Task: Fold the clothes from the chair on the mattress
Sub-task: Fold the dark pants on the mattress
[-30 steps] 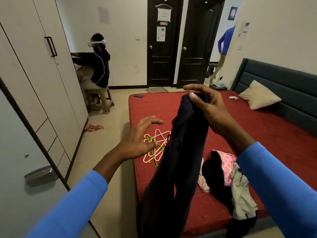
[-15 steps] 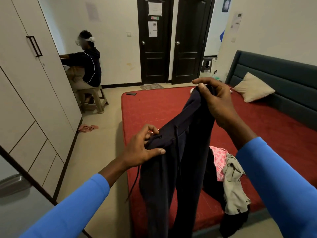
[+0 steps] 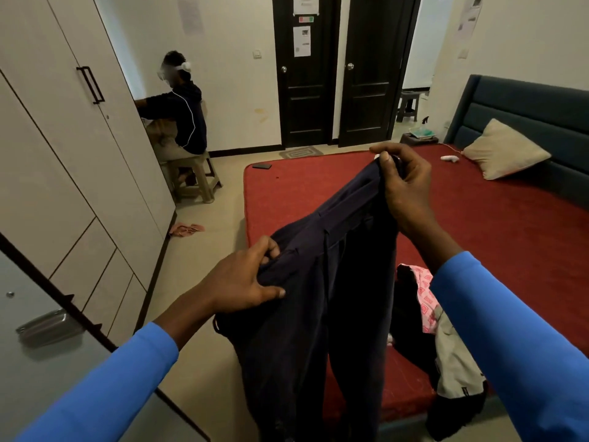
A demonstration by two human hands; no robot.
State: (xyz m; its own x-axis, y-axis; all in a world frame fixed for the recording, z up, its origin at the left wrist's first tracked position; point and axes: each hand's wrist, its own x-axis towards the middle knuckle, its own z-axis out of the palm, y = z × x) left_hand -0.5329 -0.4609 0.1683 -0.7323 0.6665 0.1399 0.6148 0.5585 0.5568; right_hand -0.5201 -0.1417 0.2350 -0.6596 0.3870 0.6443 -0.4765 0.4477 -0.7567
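Holding: a pair of dark navy fabric trousers hangs in the air over the near left corner of the red mattress, legs dangling down past the mattress edge
Left hand: closed on the near end of the waistband, thumb on top, fingers curled under the cloth
Right hand: raised higher and farther away, pinching the far end of the waistband between thumb and fingers
Sleeves: both arms in bright blue long sleeves
Waistband: stretched on a slant between the two hands, a drawstring hanging from it
Pile: a heap of crumpled clothes in black, pink print and pale grey lies on the near edge of the mattress, just right of the trousers
Pillow: a beige square cushion leans on the dark teal headboard at far right
Far left: a seated person on a stool beside the cream wardrobe
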